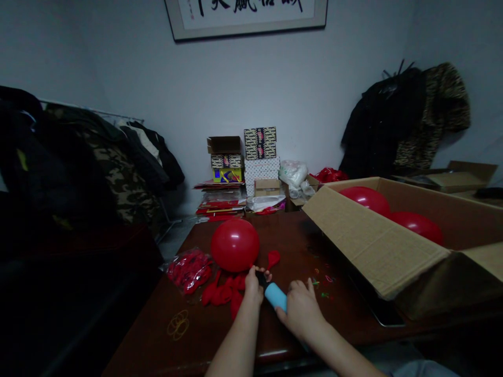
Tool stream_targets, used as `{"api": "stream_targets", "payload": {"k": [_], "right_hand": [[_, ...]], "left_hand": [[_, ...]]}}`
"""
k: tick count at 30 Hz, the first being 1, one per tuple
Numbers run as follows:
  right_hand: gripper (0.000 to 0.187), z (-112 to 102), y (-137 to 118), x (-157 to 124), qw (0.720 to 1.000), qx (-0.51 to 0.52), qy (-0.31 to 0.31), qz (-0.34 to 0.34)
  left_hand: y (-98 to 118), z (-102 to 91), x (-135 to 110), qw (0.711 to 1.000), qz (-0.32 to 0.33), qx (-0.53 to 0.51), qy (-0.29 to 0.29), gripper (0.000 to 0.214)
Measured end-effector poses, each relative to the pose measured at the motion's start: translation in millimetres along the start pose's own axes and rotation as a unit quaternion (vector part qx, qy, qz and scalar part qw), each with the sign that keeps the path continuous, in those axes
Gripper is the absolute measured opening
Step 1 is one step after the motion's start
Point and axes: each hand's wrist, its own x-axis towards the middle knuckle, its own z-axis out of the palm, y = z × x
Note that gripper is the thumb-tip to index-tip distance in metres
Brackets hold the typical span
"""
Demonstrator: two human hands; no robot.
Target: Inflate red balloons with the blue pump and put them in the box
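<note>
Behind left hand | balloon neck hidden | pump partly behind right hand

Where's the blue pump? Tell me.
In the head view, the blue pump is right of centre over the table, the left hand at its black end, the right hand at its blue body.

Here I hold a blue pump, left hand at its black end, right hand lower down, red balloon just beyond, two more balloons in the cardboard box
</note>
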Motion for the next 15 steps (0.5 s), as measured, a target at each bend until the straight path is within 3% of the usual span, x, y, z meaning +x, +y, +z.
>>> {"api": "stream_targets", "payload": {"k": [7,15], "right_hand": [[0.05,16,-5,4,1.0,0.003,0.004,0.006],[0.047,6,9,-25,1.0,-0.022,0.004,-0.009]], "left_hand": [[-1,-8.4,3,0.999,0.01,0.021,0.022,0.018],[3,-5.8,4,0.999,0.038,0.012,0.014,0.018]]}}
